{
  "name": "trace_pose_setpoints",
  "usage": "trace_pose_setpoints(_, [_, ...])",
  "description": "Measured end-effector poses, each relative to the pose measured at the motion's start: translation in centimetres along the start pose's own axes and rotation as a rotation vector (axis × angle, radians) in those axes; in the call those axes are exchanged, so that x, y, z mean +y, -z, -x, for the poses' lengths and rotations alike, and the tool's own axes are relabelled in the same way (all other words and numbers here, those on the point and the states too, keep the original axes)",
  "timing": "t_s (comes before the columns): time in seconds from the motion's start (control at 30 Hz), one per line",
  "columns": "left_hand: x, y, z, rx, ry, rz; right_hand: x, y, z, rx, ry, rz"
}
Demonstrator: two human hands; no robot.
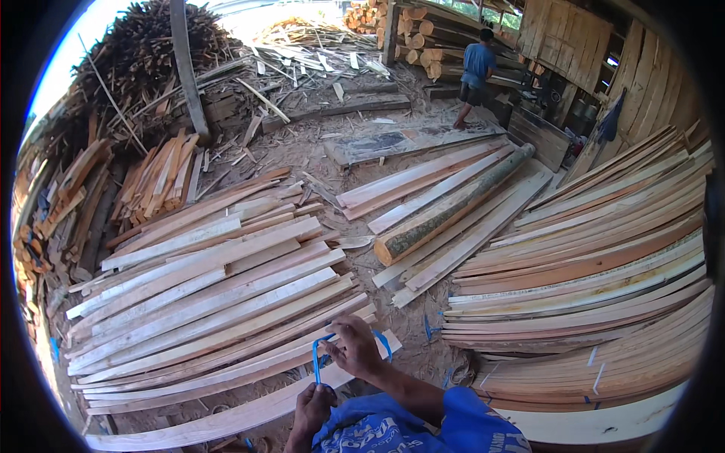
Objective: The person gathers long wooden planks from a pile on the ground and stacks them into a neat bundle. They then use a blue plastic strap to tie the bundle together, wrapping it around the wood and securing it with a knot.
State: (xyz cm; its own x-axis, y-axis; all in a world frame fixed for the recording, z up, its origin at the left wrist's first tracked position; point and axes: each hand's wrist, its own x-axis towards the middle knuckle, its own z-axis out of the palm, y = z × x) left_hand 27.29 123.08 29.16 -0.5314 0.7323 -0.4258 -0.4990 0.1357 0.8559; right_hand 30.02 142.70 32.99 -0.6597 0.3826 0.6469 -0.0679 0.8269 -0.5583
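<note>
A blue plastic strap (316, 361) runs between my two hands, low in the middle of the view. My right hand (353, 349) is closed on it, and a loop of the strap shows on the far side of that wrist. Below and to the left, my left hand (313, 406) pinches the strap's lower part close to my blue shirt. Under the hands lies the near end of a long pale board (226, 406). Beyond it a broad layer of sawn boards (204, 321) spreads to the left.
Stacked planks (581, 302) fill the right side. A bark-covered log (453, 208) lies among boards in the middle. Bundled slats (158, 181) and a scrap-wood heap (151, 57) stand far left, by a post (187, 75). A person (477, 72) stands near piled logs (430, 38).
</note>
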Motion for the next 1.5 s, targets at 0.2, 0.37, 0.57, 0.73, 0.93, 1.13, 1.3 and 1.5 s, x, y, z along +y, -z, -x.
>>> trace_pose_setpoints(0.2, [0.4, 1.7, -1.5, 0.075, -0.100, 0.163, -1.9, -1.5, 5.8, -0.734, -0.966, -1.066])
trace_pose_setpoints(0.37, [0.0, 1.9, -1.8, 0.191, -0.083, 0.210, -0.9, -2.2, 7.3, -0.641, -0.721, -0.829])
trace_pose_setpoints(0.57, [-0.9, 1.4, -2.1, 0.294, -0.038, 0.214, -2.6, -1.6, 6.7, -0.321, -0.087, -0.345])
trace_pose_setpoints(0.73, [0.0, 1.0, -1.3, 0.202, -0.056, -0.120, -2.6, -0.9, 5.9, -0.571, -0.482, -0.419])
trace_pose_setpoints(0.93, [0.2, 1.1, -1.1, 0.274, -0.564, -0.612, -2.8, -1.6, 6.8, -0.464, -0.464, -0.416])
trace_pose_setpoints(1.13, [0.7, 1.3, -1.0, 0.226, -0.023, 0.387, -2.4, -2.4, 6.5, -0.491, -0.394, -0.647])
trace_pose_setpoints(1.3, [0.3, 1.4, -1.2, 0.266, -0.215, 0.159, -1.8, -3.7, 7.0, -0.433, -0.250, -0.480])
trace_pose_setpoints(1.5, [1.7, 2.2, -1.0, 0.264, -0.697, -0.812, -1.4, -1.8, 7.4, -0.698, -1.303, -1.288])
